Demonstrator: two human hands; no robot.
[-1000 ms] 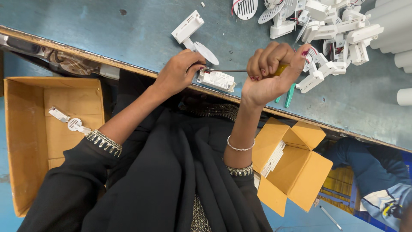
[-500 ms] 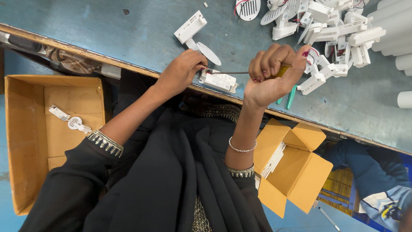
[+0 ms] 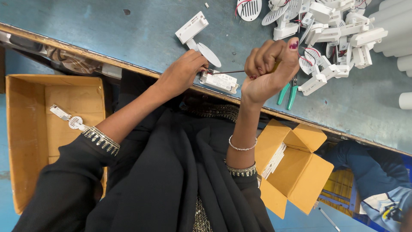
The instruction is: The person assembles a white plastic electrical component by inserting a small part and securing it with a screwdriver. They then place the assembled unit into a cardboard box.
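Far left, a large open cardboard box (image 3: 51, 129) holds one white plastic fitting (image 3: 68, 119). Left hand (image 3: 182, 73) pinches the small white rectangular module (image 3: 219, 81) at the blue worktable's (image 3: 128, 34) near edge. Right hand (image 3: 270, 68) fists a yellow-handled screwdriver (image 3: 234, 71), tip at that module. Green-handled pliers (image 3: 286, 93) lie just right.

place: assembly workshop | upper right: heap of white plastic parts (image 3: 334, 30) on blue-grey surface (image 3: 107, 30) | below: open cardboard boxes (image 3: 296, 172)
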